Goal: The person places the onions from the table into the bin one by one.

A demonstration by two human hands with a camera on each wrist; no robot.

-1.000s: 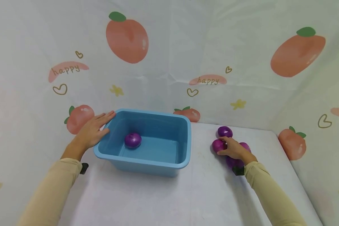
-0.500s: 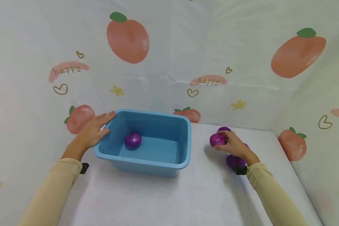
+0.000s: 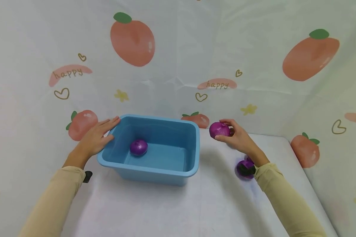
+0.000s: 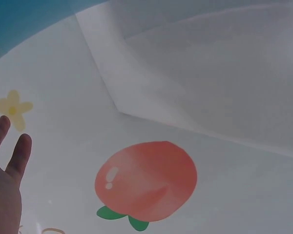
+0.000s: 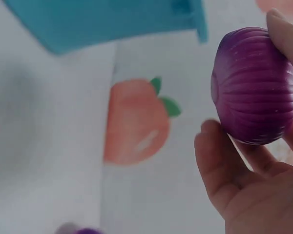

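My right hand (image 3: pixel 238 138) holds a purple onion (image 3: pixel 219 130) between thumb and fingers, raised above the table just right of the blue basin (image 3: pixel 154 171). In the right wrist view the ridged onion (image 5: pixel 256 87) shows clearly, with the thumb on one side and curled fingers on the other. My left hand (image 3: pixel 93 140) rests with straight fingers on the basin's left rim; two of its fingers (image 4: pixel 20 156) show in the left wrist view. Inside the basin, toward its left, lies another purple onion (image 3: pixel 138 147).
More purple onions (image 3: pixel 244 171) lie on the white table (image 3: pixel 213 204) under my right wrist, partly hidden by the arm and a dark wrist band. A white sheet (image 3: pixel 166 49) printed with peaches hangs behind and at the sides.
My right hand has picked the onion up off the table and carried it up and left toward the basin. The left hand and the basin stay in place.
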